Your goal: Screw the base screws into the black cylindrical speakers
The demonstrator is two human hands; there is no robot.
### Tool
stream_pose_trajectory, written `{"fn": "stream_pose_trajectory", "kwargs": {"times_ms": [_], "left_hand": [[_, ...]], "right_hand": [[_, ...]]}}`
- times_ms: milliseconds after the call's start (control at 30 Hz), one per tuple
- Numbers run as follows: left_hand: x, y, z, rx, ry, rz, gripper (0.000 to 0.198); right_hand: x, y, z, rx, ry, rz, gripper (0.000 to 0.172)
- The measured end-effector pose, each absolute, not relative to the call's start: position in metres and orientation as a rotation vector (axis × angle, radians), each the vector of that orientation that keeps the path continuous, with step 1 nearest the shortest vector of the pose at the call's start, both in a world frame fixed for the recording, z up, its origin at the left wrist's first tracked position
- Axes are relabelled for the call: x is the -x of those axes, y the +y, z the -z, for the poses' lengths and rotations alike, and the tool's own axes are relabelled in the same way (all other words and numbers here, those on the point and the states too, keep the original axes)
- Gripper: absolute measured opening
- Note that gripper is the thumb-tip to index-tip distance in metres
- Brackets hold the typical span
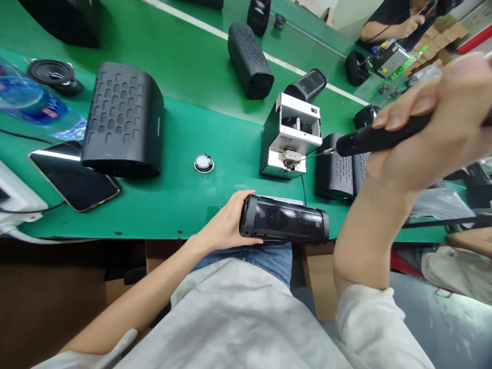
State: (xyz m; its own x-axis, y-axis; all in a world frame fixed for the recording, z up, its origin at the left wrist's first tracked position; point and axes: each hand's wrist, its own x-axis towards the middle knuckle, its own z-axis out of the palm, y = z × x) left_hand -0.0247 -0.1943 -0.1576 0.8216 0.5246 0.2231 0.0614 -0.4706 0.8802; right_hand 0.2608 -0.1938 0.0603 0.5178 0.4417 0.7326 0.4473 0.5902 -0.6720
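Observation:
My left hand (230, 220) is closed round the left end of a black speaker (286, 219), which lies on its side at the table's front edge with a perforated panel showing. Raised on the right, my right hand (426, 123) grips a black electric screwdriver (380, 136). The thin bit of the screwdriver points left, and its tip appears at the front of a white screw feeder (292, 136). Whether a screw sits on the tip is too small to tell. A small round silver-rimmed part (203, 163) lies on the green mat left of the feeder.
A large black speaker (123, 118), a phone (75, 174), a water bottle (38, 100) and a loose speaker driver (54, 74) stand or lie at left. More black speakers (249, 61) are further back and right (334, 169). Across the table a person (395, 25) works.

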Motion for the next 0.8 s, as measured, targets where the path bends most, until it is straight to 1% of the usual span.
{"fn": "stream_pose_trajectory", "kwargs": {"times_ms": [33, 67, 133, 200, 267, 433, 600, 667, 800], "left_hand": [[0.025, -0.194, 0.157, -2.004, 0.442, -0.578, 0.117], [0.025, -0.194, 0.157, -2.003, 0.448, -0.572, 0.117], [0.026, -0.194, 0.156, -1.999, 0.455, -0.568, 0.118], [0.026, -0.194, 0.156, -1.994, 0.458, -0.567, 0.118], [0.026, -0.194, 0.155, -1.993, 0.46, -0.563, 0.118], [0.026, -0.194, 0.155, -2.003, 0.454, -0.561, 0.119], [0.026, -0.194, 0.154, -2.0, 0.464, -0.549, 0.119], [0.026, -0.195, 0.153, -1.999, 0.457, -0.557, 0.118], [0.026, -0.195, 0.153, -1.996, 0.461, -0.554, 0.12]], "right_hand": [[-0.256, -0.185, -0.056, 0.924, -1.091, 0.075, 0.021], [-0.252, -0.176, -0.051, 0.861, -1.102, 0.144, 0.013], [-0.248, -0.163, -0.045, 0.789, -1.111, 0.209, 0.021], [-0.248, -0.159, -0.042, 0.762, -1.139, 0.182, 0.027], [-0.248, -0.161, -0.043, 0.747, -1.175, 0.134, 0.027], [-0.244, -0.17, -0.047, 0.83, -1.126, 0.151, 0.016], [-0.249, -0.163, -0.04, 0.992, -0.963, 0.073, 0.019], [-0.248, -0.167, -0.039, 1.079, -0.891, -0.001, 0.023], [-0.244, -0.182, -0.04, 1.086, -0.895, -0.053, 0.031]]}}
